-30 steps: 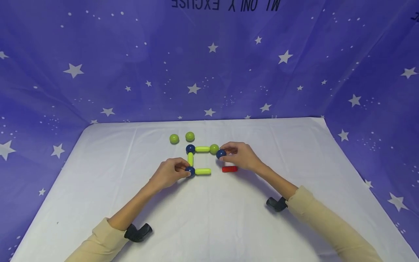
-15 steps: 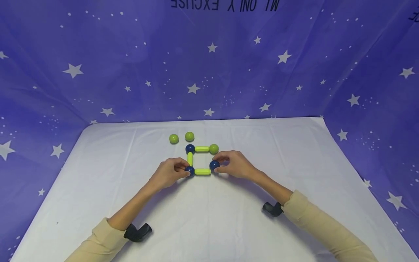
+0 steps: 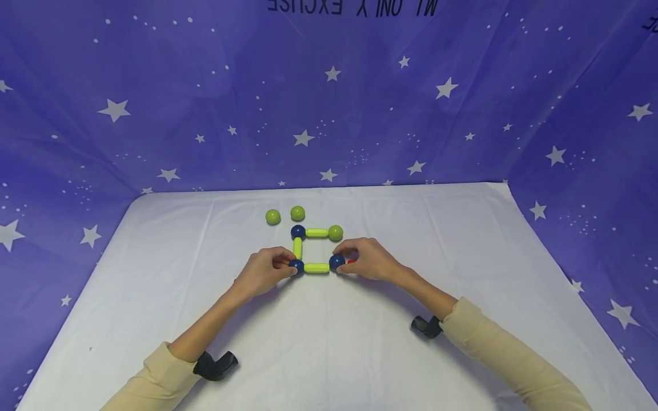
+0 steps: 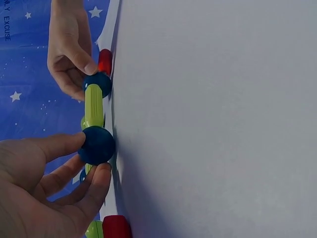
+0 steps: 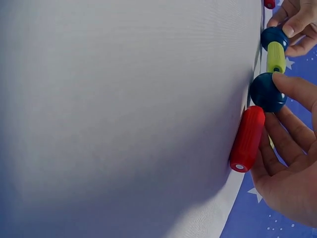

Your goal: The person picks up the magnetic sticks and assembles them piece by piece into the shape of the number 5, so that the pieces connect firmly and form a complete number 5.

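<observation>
My left hand (image 3: 264, 273) pinches a blue ball (image 3: 296, 267) at the near left corner of a ball-and-rod frame. Thumb and fingers of my right hand (image 3: 371, 260) hold another blue ball (image 3: 337, 262) at the right end of the near yellow-green rod (image 3: 316, 268), seemingly touching it. A second yellow-green rod (image 3: 298, 248) runs back to a blue ball (image 3: 298, 232). From there a far rod (image 3: 317, 233) leads to a green ball (image 3: 336, 233). Beside the right hand lies a red rod (image 5: 247, 140), mostly hidden in the head view.
Two loose green balls (image 3: 273, 217) (image 3: 297, 213) sit behind the frame on the white-covered table (image 3: 329, 342). Near the left hand, the left wrist view shows another red piece (image 4: 117, 227) and part of a green one (image 4: 94, 229). A purple starry cloth (image 3: 329, 114) surrounds the back and sides.
My right hand has brought its blue ball left and nearer, from beside the green ball to the near rod's end. It now covers most of the red rod. The left hand stays put.
</observation>
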Tool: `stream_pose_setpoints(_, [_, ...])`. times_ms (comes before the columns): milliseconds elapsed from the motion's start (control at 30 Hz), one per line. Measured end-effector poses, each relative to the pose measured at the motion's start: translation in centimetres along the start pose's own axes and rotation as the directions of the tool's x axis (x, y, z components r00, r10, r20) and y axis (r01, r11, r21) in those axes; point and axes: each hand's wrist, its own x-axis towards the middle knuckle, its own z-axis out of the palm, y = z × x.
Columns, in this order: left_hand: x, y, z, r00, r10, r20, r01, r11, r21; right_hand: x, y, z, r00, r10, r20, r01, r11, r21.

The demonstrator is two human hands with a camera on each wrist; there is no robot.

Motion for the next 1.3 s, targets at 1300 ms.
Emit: stream_pose_setpoints(1300, [0.0, 0.1, -0.2, 1.000, -0.003, -0.017, 0.003, 1.000, -0.012, -2.5, 1.1, -2.1, 0.961, 0.245, 0.126, -0.259, 0.959, 0.112])
